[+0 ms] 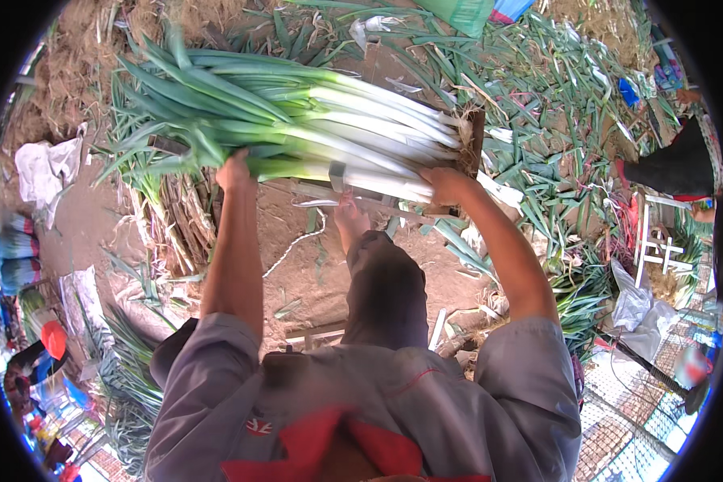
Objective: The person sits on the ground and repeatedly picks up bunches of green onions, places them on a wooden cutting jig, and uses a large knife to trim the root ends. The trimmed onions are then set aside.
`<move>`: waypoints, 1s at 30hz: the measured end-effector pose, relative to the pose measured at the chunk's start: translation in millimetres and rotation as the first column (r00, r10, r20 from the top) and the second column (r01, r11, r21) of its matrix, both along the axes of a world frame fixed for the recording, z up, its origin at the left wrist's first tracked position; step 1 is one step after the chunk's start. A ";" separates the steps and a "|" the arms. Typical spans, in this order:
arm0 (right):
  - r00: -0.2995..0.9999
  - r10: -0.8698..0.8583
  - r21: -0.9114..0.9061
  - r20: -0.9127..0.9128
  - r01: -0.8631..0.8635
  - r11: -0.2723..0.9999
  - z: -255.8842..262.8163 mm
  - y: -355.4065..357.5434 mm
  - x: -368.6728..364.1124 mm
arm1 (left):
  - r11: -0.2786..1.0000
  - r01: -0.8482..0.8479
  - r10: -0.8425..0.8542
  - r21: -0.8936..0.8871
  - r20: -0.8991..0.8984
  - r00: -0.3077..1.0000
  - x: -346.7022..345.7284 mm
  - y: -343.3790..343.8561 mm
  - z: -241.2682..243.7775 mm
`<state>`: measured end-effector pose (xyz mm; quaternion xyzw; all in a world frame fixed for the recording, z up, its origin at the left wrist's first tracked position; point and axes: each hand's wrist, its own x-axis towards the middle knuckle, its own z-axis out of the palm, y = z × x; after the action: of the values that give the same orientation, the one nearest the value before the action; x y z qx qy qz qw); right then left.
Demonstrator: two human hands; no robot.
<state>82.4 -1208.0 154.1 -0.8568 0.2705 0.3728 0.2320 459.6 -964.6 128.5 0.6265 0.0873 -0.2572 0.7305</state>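
A large bunch of long green onions (361,123) lies crosswise before me, with green leaves to the left and white stalks and roots to the right. My left hand (236,172) grips its near edge at the leaf end, with the fingers partly hidden by leaves. Near the roots, my right hand (449,185) holds the white stalks. The bunch rests in a low frame, mostly hidden beneath it. A grey upright piece (337,176) of the frame stands against the near stalks, and a brown end board (477,141) rises at the root end.
My foot (350,214) is by the frame, beside a white twisted cord (295,241). Cut leaves (542,120) litter the ground at right. More onions (172,223) lie to the left. Another person's dark-clothed leg (675,162) shows at far right, near a white rack (660,250).
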 end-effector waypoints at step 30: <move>0.319 0.075 -0.230 0.945 0.483 0.845 -59.3 88.8 101.0 | 0.998 0.018 -0.029 0.065 0.167 0.986 40.5 24.9 57.8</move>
<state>183.4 -1119.2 94.8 -0.8965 0.2817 -0.2955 0.1722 500.2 -939.8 186.3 0.6699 0.0261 -0.2093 0.7118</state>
